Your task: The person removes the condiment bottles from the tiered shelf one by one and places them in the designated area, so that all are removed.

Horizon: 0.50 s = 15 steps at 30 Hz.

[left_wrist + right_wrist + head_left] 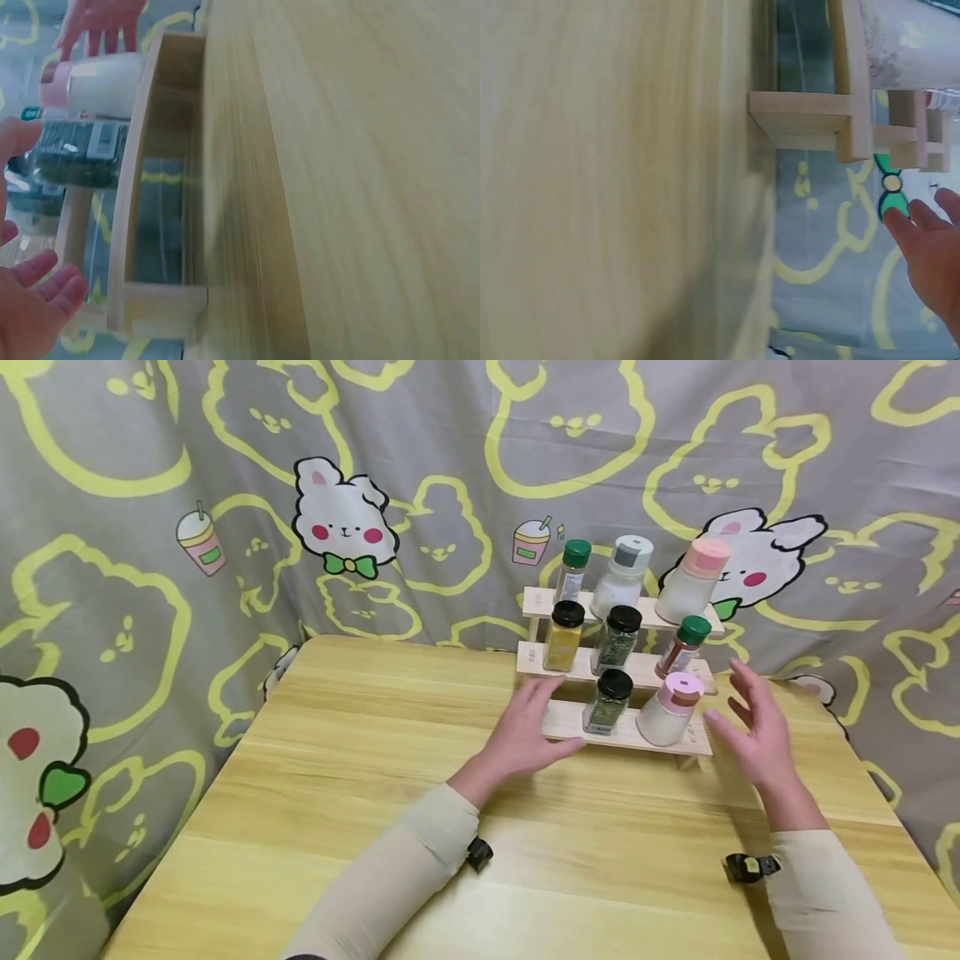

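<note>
A three-tier wooden rack holds several seasoning jars. On its lowest tier are a black-capped jar of green herbs and a pink-capped shaker. The middle tier carries a yellow spice jar, another herb jar and a green-capped red spice jar. Up top stand a slim green-capped jar, a grey-and-white-capped shaker and a peach-capped shaker. My left hand, fingers spread, is by the rack's left end. Beyond its right end, my right hand hovers, holding nothing.
The rack stands near the back edge of a wooden table. Behind and beside it hangs a grey curtain with cartoon rabbits. A small black device sits at each wrist.
</note>
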{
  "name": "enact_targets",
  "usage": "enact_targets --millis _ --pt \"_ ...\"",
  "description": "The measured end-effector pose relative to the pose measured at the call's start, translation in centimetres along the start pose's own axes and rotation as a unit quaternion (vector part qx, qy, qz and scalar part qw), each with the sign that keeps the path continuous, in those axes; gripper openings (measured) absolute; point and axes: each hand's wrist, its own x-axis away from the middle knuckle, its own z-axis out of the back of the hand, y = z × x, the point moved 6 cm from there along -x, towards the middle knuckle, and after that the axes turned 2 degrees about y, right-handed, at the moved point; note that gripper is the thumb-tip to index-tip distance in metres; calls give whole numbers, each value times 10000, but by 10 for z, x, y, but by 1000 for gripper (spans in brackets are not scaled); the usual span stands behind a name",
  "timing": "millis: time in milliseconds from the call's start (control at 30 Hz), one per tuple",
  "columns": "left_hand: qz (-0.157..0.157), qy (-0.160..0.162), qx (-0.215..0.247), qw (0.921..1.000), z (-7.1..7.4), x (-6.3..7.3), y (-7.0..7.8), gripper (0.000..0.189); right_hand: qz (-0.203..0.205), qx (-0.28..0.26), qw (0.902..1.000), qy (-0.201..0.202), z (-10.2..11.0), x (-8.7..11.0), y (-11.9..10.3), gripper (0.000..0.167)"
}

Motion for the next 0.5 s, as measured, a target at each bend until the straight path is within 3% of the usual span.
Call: enact_targets --millis 133,200,500 --pt "168 -195 345 9991 -9 -6 4 92 -210 -1187 9927 59 -4 -5 21 65" --pt "205 -237 474 9984 -13 -10 5 91 -217 -1792 9835 105 -7 -7 25 59" --pt "232 -322 535 9978 -27 -19 10 87 -663 -3325 9407 -104 -20 -7 40 50"
